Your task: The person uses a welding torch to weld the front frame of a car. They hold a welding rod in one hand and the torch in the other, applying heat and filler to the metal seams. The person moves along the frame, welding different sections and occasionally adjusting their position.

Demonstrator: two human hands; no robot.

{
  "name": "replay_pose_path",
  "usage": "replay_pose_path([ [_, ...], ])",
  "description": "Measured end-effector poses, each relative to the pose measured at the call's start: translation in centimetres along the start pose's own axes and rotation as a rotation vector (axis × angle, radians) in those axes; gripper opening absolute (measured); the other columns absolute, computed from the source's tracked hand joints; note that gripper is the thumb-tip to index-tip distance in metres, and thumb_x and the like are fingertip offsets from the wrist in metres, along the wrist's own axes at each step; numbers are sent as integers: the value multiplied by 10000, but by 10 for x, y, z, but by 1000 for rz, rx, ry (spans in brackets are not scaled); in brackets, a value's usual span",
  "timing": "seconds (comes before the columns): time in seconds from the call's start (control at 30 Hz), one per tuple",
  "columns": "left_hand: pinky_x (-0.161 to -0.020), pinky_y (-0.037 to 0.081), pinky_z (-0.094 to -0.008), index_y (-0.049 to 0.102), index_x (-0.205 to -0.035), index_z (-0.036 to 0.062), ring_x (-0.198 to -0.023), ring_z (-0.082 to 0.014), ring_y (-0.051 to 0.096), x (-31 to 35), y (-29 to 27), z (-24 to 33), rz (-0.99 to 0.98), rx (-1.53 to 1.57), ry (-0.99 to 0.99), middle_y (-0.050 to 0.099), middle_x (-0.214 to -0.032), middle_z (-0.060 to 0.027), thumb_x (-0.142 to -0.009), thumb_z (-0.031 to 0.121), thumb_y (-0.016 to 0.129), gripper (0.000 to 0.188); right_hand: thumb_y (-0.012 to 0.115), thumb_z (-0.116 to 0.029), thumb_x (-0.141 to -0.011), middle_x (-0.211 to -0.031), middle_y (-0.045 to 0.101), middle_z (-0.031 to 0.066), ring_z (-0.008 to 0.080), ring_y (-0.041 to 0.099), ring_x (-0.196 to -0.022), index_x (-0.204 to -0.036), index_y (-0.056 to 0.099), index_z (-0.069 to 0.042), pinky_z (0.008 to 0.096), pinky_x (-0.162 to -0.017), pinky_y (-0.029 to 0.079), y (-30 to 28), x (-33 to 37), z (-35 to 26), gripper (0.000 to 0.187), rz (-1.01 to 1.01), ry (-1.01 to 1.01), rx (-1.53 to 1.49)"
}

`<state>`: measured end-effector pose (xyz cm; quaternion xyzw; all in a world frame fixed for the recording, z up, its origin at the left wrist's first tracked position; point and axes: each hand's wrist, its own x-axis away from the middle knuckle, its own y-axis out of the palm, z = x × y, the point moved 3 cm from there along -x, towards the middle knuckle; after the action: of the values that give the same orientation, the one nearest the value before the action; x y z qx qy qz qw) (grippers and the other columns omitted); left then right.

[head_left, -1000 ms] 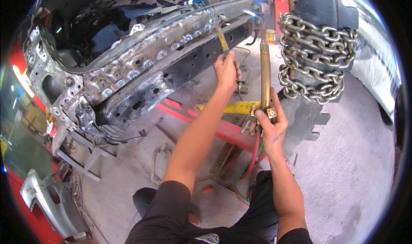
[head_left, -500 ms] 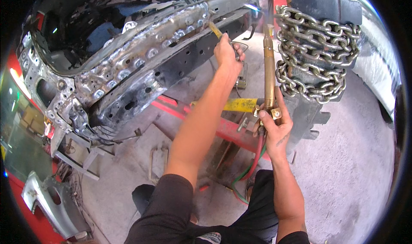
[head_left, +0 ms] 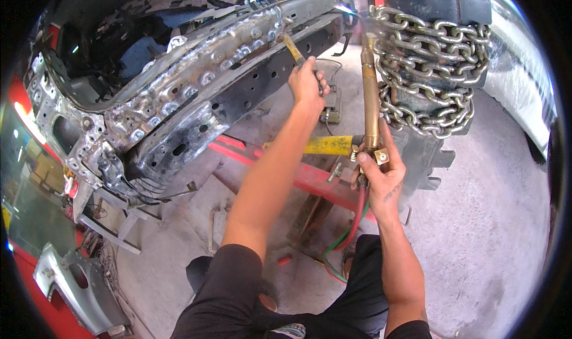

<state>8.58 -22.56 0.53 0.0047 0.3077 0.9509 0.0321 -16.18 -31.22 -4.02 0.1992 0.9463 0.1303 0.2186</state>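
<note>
My left hand (head_left: 307,87) is closed round the dark grip of a hammer (head_left: 292,48). The hammer's yellow shaft slants up to the far edge of a bare-metal car body rail (head_left: 196,82); its head is hard to make out against the metal. My right hand (head_left: 384,175) grips a long brass gas torch (head_left: 370,100) at its valve end, thumb beside the brass knobs. The torch stands nearly upright, pointing away from me. A red hose (head_left: 361,211) and a green hose (head_left: 326,251) run down from it.
Heavy chain (head_left: 435,59) wraps a dark post just right of the torch. A yellow cylinder (head_left: 325,145) and a red beam (head_left: 310,175) lie below the rail. At lower left rests a silver fender (head_left: 77,285). Hoses trail near my legs.
My left hand and the hammer have shifted slightly left and nearer to me. My right hand keeps its hold on the torch; the view has shifted slightly.
</note>
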Motion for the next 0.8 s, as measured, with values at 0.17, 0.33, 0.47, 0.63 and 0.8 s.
replay_pose_path([
  [0.17, -411, 370, -334, 450, -1081, 113, -505, -155, 469, -9, -7, -20, -23, 19, 138, 509, -703, -37, -1006, 324, 623, 283, 676, -1, -911, -973, 676, 34, 78, 622, -730, -1567, 406, 0, 254, -619, 538, 13, 0, -1, 709, -32, 23, -52],
  [0.33, -395, 371, -333, 415, -1141, 118, -493, -148, 465, -20, -7, -31, -62, -12, 254, 488, -681, -23, -1032, 353, 577, 306, 674, 0, -908, -992, 686, 42, 88, 636, -758, -1567, 408, -3, 251, -660, 542, 17, -1, 1, 710, -43, 29, -36],
  [0.47, -430, 383, -307, 421, -1135, 143, -512, -143, 466, -9, 5, -28, 18, 125, 86, 485, -673, -14, -1039, 345, 560, 264, 676, -9, -913, -1006, 694, 47, 90, 642, -787, -1564, 406, 12, 245, -696, 538, 8, -5, 5, 705, -28, 16, 30],
  [0.63, -444, 386, -311, 450, -1098, 142, -529, -140, 472, -2, 7, -21, 9, 123, 69, 489, -680, -16, -1032, 338, 563, 236, 690, -28, -916, -988, 695, 49, 83, 634, -771, -1563, 404, 14, 242, -671, 532, 14, -7, 0, 709, -36, 37, 17],
  [0.8, -349, 331, -337, 415, -998, 121, -404, -156, 426, -4, 19, -2, 39, 276, 27, 477, -606, -28, -1042, 338, 555, 262, 700, -37, -914, -983, 692, 47, 85, 631, -758, -1559, 410, 15, 242, -656, 528, 16, -5, 1, 709, -41, 39, -10],
])
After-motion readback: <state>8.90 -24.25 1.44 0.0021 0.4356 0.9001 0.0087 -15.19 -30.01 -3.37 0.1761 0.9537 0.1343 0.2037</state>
